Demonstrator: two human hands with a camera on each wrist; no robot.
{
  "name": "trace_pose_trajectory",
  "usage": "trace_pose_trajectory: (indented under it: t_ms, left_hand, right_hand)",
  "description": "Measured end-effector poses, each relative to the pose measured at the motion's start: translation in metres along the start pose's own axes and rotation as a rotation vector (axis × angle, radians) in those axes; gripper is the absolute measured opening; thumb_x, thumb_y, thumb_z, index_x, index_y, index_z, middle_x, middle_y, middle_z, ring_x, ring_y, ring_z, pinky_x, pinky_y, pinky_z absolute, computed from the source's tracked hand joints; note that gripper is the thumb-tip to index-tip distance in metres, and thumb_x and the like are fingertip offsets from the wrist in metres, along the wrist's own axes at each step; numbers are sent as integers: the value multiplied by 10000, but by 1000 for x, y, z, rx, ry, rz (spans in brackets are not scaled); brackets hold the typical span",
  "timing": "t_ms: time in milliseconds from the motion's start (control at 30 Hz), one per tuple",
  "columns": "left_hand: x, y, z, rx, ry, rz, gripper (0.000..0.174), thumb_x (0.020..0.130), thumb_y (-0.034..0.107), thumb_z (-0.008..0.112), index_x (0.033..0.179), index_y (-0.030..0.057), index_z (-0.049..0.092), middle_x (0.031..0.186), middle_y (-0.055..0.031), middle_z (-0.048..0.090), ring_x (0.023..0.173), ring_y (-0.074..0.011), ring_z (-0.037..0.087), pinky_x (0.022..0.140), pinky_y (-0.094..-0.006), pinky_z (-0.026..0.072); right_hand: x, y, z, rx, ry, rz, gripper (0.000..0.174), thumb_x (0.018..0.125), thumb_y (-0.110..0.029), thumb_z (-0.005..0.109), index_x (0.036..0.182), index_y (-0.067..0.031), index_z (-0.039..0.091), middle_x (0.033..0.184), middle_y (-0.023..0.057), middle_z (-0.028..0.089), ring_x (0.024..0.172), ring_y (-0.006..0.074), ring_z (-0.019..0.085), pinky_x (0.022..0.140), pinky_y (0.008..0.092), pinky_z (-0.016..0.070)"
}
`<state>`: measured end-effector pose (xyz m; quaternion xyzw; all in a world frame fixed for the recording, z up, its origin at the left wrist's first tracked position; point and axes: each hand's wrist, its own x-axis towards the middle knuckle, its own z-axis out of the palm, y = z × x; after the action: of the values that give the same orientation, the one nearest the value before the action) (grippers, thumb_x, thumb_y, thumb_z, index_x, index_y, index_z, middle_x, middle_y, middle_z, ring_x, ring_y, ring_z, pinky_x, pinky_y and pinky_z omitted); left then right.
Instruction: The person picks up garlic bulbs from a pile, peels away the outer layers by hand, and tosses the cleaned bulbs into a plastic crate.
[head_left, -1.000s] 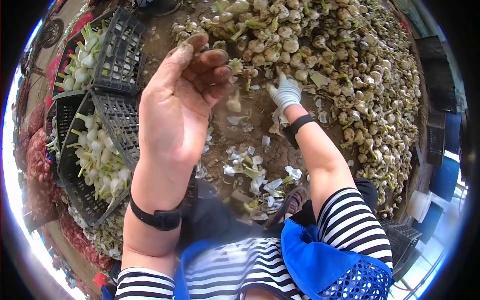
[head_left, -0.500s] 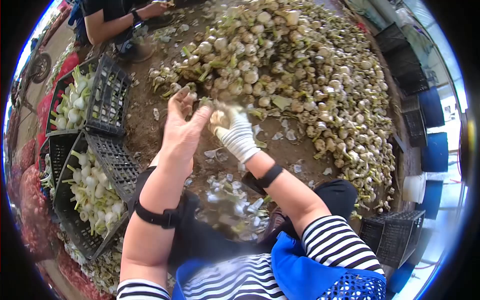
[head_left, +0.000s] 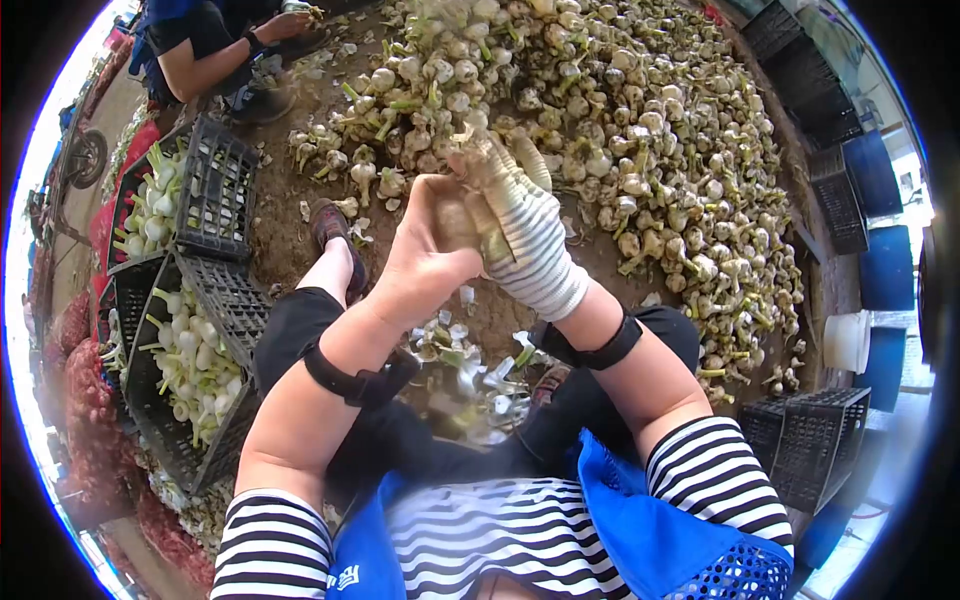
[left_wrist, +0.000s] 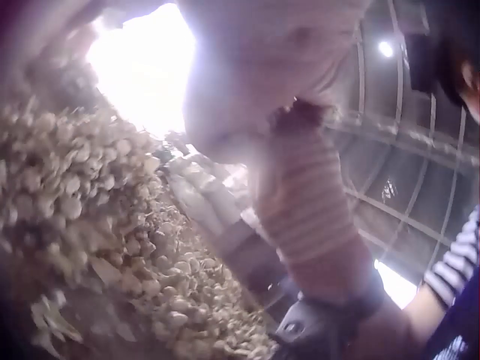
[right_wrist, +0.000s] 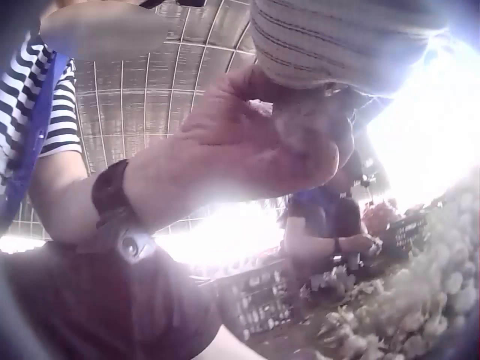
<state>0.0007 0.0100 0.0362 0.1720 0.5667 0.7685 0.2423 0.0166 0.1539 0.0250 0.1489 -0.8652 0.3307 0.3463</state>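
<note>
In the head view, my bare left hand (head_left: 425, 235) and my gloved right hand (head_left: 525, 225) are close together in front of the heap. Between them is a pale garlic bulb (head_left: 457, 220), mostly covered by fingers. My left hand curls round the bulb from the left. The striped glove (head_left: 540, 250) overlaps it from the right, its thumb bent against it and its fingers pointing away from me. In the right wrist view, the bare left hand (right_wrist: 247, 150) is bent under the glove (right_wrist: 337, 45), and the bulb is largely hidden. The left wrist view is hazy.
A large heap of garlic (head_left: 690, 170) spreads ahead and right. At left, black crates (head_left: 215, 190) hold trimmed garlic (head_left: 195, 350). Peeled skins (head_left: 470, 375) litter the ground between my legs. Another person (head_left: 205, 50) sits at upper left. A white bucket (head_left: 847, 340) and empty crate (head_left: 810, 440) stand right.
My right hand has come from the heap with a garlic bulb to my left hand. The left hand, raised with fingers loosely bent earlier, now curls round the bulb. The head view has shifted, showing another person.
</note>
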Motion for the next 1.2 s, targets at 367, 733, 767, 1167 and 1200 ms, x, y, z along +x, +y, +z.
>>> trace_pose_trajectory:
  t_ms: [367,733,767,1167,1200]
  left_hand:
    - [15,-12,-3,61,16,-123,467,712,-50,503,1128,66,325,925,-70,507,751,-119,523,577,-234,447]
    - [13,-5,-2,48,119,-275,648,695,-91,507,1288,35,279,1093,-59,485,981,-126,479,861,-247,377]
    - [13,-7,-3,72,118,-280,638,693,-94,506,1279,34,289,1090,-60,487,974,-122,479,859,-247,379]
    - [22,-6,-21,-30,148,-418,284,829,200,583,1039,15,535,917,-65,600,851,-146,587,745,-275,481]
    - [25,-5,-35,-314,85,-639,322,847,268,567,1043,15,532,928,-85,604,861,-174,598,746,-298,495]
  right_hand:
    - [-10,25,-22,-105,-91,-227,594,673,-147,612,1250,-142,472,816,16,579,852,211,536,779,365,389]
    - [-12,26,-5,-171,-77,-231,591,658,-132,560,1243,-119,476,740,8,533,766,199,513,722,349,390]
    - [-11,24,-6,-144,-121,-221,573,657,-129,564,1224,-99,486,748,25,539,759,214,514,721,356,395]
    - [-13,32,-1,-261,-116,-207,576,633,-131,600,1199,-104,502,787,41,557,791,233,521,719,379,398]
    - [-12,33,-2,-262,-115,-214,576,633,-131,600,1199,-104,502,787,41,557,791,233,521,719,379,398]
